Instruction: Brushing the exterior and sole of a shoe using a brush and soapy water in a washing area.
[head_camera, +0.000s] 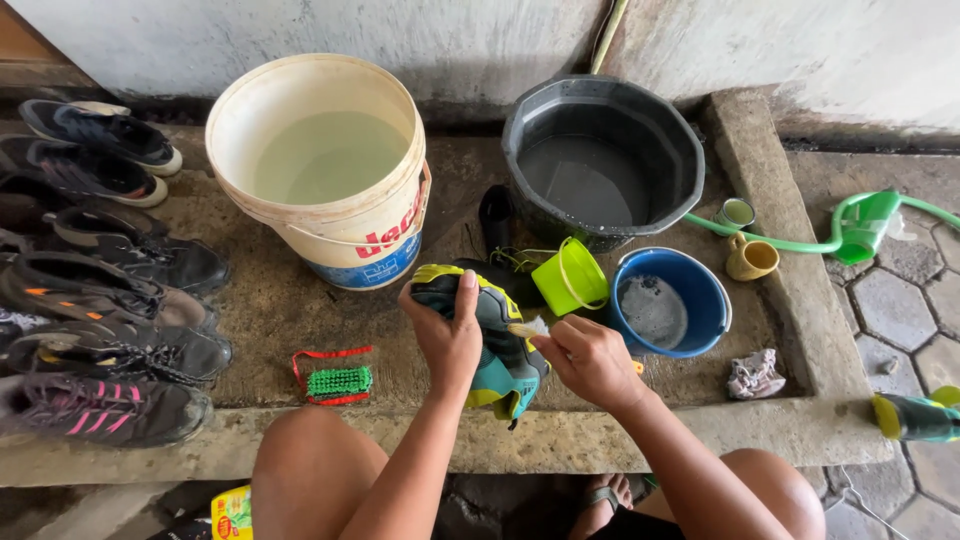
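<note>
Teal-and-yellow shoe (497, 345) — dark-soled — clasped in left hand (450, 335); right hand (590, 360) grip pinches a brush (527, 327).

Bare slab left of shoe (490, 340), green brush (338, 381) w/ buckets (320, 170) crowding.

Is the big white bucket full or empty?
Nearly full: the white bucket stands upright, with pale greenish water reaching high up its inner wall.
</note>
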